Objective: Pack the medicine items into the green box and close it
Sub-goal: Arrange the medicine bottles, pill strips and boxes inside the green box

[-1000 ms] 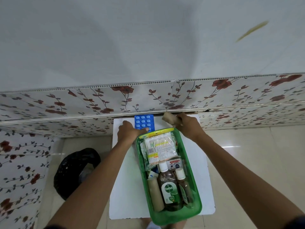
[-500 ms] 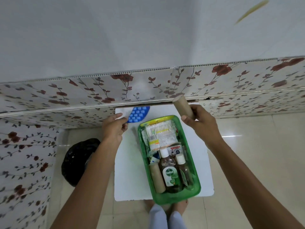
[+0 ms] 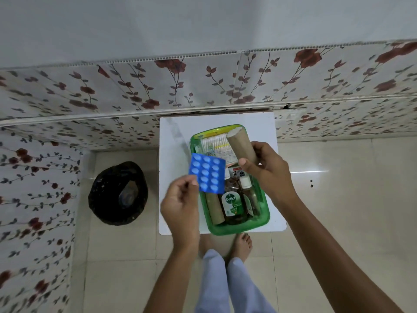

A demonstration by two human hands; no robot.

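Note:
The open green box [image 3: 264,216] stands on a small white table [image 3: 173,141]. Inside lie a packet of cotton swabs [image 3: 217,144], a Dettol bottle [image 3: 232,205], a smaller bottle [image 3: 248,193] and a brown bandage roll [image 3: 214,208]. My left hand [image 3: 181,203] pinches a blue blister pack of tablets [image 3: 207,173] by its corner, above the box's left side. My right hand [image 3: 268,170] grips a second brown bandage roll [image 3: 241,145], tilted over the box's far right part. No lid is visible.
A black bin with a bag liner [image 3: 118,193] sits on the tiled floor left of the table. A floral-patterned wall [image 3: 203,82] runs right behind the table. My bare feet [image 3: 242,242] stand at the table's near edge.
Both hands lifted off the table's far end and came toward me, carrying the blister pack and the bandage roll over the box. The camera tilted further down.

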